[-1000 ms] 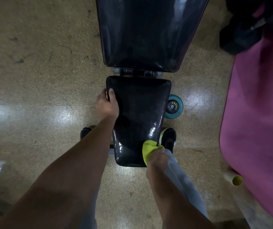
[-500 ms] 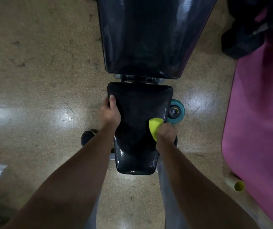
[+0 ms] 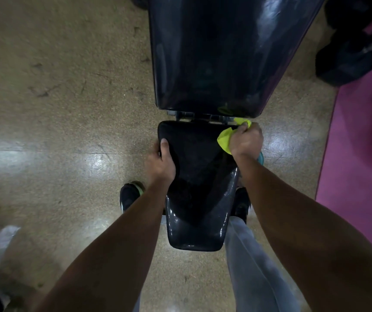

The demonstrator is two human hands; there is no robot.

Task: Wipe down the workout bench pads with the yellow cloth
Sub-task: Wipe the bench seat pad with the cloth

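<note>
The black seat pad of the workout bench lies below me, narrow end toward me. Beyond it rises the larger black back pad. My right hand grips the bunched yellow cloth at the seat pad's far right corner, close to the gap between the two pads. My left hand holds the seat pad's left edge, thumb on top and fingers curled under.
A pink mat covers the floor on the right, with a dark bag at its far end. A teal wheel peeks out under my right wrist. My shoes stand either side of the seat. Tan floor spreads left.
My right hand has slid the yellow cloth along the seat pad's right edge, from the near end up to the far right corner. My left hand kept its hold on the left edge.
</note>
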